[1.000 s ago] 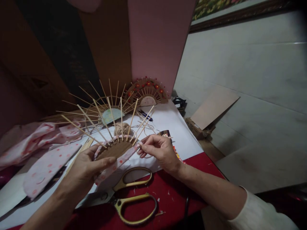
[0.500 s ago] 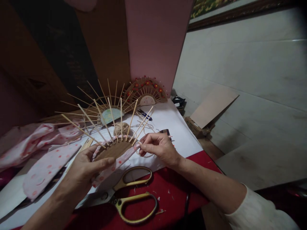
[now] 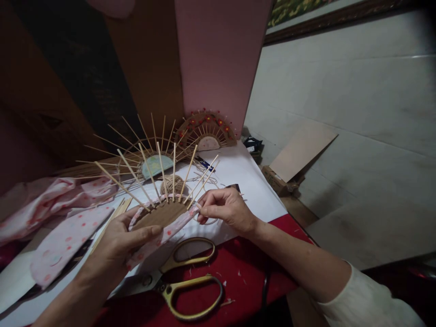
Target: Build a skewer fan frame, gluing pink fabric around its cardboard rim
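Left hand (image 3: 114,238) grips stick-rayed cardboard half-disc (image 3: 163,215) at 8 o'clock; right hand (image 3: 226,211) pinches its fabric trim (image 3: 179,225) at 3 o'clock. Scissors (image 3: 168,288) at 5 o'clock, twine ball (image 3: 169,184) at 1.

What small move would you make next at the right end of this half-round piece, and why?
I'd probably press the pink dotted edging down at that corner: the right hand already pinches there, near the outermost stick, while the left hand supports the other end, thumb on the brown half-round piece.
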`<state>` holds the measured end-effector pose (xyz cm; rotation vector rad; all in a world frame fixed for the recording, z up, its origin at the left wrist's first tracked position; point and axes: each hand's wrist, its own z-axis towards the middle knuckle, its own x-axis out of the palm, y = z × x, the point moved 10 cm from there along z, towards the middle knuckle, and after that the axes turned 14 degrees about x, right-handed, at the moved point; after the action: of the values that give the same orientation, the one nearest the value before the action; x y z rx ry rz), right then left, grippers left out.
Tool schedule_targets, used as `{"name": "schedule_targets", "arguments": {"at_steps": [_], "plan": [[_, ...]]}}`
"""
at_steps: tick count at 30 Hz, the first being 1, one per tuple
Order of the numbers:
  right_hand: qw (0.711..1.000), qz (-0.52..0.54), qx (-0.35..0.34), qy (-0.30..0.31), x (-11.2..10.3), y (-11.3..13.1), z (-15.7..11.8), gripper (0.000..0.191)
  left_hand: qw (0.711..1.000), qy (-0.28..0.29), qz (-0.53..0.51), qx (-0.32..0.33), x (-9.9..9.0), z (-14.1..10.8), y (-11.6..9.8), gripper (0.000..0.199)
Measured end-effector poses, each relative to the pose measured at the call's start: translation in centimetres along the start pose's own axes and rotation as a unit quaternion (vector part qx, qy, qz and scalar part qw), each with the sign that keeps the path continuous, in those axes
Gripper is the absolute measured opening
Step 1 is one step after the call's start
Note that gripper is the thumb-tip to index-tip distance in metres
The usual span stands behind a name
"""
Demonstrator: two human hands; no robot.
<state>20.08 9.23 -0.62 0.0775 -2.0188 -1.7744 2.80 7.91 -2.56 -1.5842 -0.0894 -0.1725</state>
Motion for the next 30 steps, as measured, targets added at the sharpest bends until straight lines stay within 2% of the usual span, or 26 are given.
{"name": "schedule_targets", "arguments": {"at_steps": [7,11,15,24,30], "plan": [[1.0,-0.011,-0.001,0.0,0.0,0.1,-0.1,0.013,1.0,-0.022,-0.015,-0.013,-0.6,0.2,0.6,0.05],[1.0,-0.023,0.002,0.001,0.0,0.3,-0.1,0.014,1.0,-0.016,0.017,-0.011,-0.6,0.1,0.5,0.047],[1.0,-0.03,0.003,0.002,0.0,0.2,-0.1,0.015,1.0,0.013,0.023,0.009,-0.1,0.0,0.0,0.037],[1.0,-0.029,0.004,0.004,0.0,0.2,0.0,0.013,0.999,0.028,0.028,-0.013,0.3,-0.2,0.2,0.044],[1.0,-0.013,0.01,0.001,0.0,0.0,0.0,0.013,1.0,0.0,0.013,-0.012,0.6,-0.5,-0.2,0.055]]}}
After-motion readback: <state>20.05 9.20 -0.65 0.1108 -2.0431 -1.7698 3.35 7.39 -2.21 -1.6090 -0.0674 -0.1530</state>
